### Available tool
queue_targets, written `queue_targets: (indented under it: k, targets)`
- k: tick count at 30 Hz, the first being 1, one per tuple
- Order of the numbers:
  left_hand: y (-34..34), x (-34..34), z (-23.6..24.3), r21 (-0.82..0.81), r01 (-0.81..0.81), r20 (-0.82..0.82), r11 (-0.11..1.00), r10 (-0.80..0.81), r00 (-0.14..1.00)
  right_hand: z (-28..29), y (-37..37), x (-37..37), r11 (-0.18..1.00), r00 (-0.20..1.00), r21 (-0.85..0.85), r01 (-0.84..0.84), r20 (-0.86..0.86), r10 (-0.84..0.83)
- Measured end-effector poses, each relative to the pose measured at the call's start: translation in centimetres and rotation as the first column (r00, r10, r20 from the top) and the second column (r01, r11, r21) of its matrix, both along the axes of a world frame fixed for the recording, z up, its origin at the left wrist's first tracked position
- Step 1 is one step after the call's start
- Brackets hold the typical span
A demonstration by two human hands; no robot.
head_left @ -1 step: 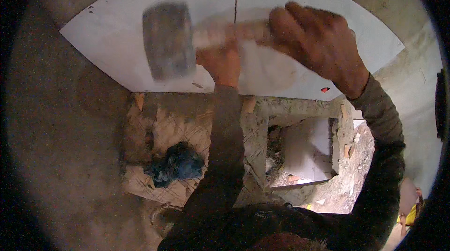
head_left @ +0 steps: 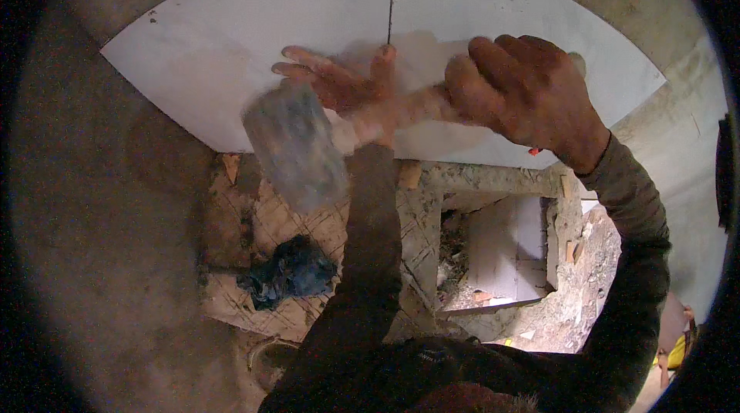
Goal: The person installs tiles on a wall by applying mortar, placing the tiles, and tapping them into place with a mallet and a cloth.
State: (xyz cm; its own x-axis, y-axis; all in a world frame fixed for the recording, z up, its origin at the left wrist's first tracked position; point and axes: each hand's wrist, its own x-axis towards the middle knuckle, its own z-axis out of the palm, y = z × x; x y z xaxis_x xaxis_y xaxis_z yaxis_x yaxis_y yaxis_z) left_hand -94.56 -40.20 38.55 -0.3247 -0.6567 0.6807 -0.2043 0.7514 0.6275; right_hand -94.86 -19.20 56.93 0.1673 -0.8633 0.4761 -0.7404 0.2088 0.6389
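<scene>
My right hand (head_left: 524, 93) is closed round the handle of a mallet (head_left: 297, 147), whose thick grey head is blurred by motion. The handle runs leftward across my left wrist in the picture, and the head hangs above the near edge of the white tiles. My left hand (head_left: 343, 83) lies with fingers spread on the left white tile (head_left: 231, 35), its thumb beside the dark seam. Beyond that seam is the right white tile (head_left: 509, 12). The mallet head shows no contact with either tile.
Below the tiles is a rough, scored mortar surface (head_left: 301, 216) carrying a crumpled dark blue plastic bag (head_left: 291, 270). To its right, a rectangular opening (head_left: 501, 247) shows a pale panel and rubble. Small wedges, such as an orange-brown one (head_left: 410, 175), stick out under the tile edge.
The mallet head has swung nearer to me and tilted, uncovering the fingers of my left hand. My right hand has come slightly lower in the picture, still gripping the handle.
</scene>
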Motion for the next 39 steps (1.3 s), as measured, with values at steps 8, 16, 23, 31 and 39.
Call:
queue_targets:
  k: [8,16,23,31,39]
  targets:
    - [2.5,0.3,1.8,0.282,0.128,-0.431,0.951,0.006,0.902,-0.1,0.0,1.2,0.999,0.988,-0.024,0.025,0.15,-0.021]
    - [2.1,2.1,1.6,0.429,0.221,-0.164,0.876,-0.165,0.973,0.2,0.5,0.4,0.996,0.963,0.002,0.094,0.252,-0.091]
    - [2.2,1.0,3.3,0.475,0.414,-0.429,0.777,-0.207,0.879,1.3,0.3,-2.1,0.994,0.971,-0.035,0.106,0.221,-0.095]
    - [-0.2,-2.6,-3.0,-0.328,-0.431,-0.161,0.841,0.399,0.903,0.0,0.0,-1.0,0.981,0.951,-0.066,0.181,0.264,-0.158]
    - [2.8,-0.6,1.4,0.357,-0.025,-0.17,0.934,0.091,0.981,0.0,1.2,-2.3,0.998,0.988,-0.015,0.057,0.145,-0.054]
